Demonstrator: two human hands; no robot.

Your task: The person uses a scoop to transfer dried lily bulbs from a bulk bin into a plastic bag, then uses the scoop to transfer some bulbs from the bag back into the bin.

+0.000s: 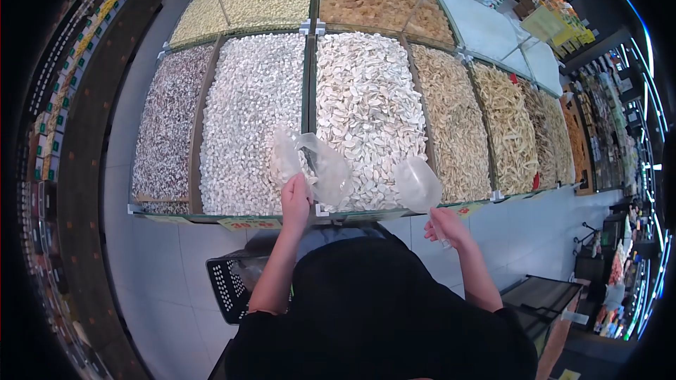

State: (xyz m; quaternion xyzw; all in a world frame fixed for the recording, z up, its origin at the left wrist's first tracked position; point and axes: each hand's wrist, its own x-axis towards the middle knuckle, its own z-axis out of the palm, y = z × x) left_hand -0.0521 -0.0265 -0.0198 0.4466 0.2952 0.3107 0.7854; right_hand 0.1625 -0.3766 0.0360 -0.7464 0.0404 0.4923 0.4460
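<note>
One clear plastic bag [329, 172] is pinched in the person's left hand [296, 197], spread over the white cubes [250, 98] and the divider [309, 91] beside them; from where I stand, I can't tell whether it holds anything. The right hand [448, 228] is closed round the handle of a clear scoop [418, 184], its bowl above the near right corner of the white slices [373, 91]. With a single hand on such limp film, the mouth could fold shut, and anything poured at it might spill. So near the divider, stray pieces could mix cubes with slices. A careless tilt of the scoop by the front rim could scatter pieces onto the floor [158, 260], close to the black basket [224, 288].
</note>
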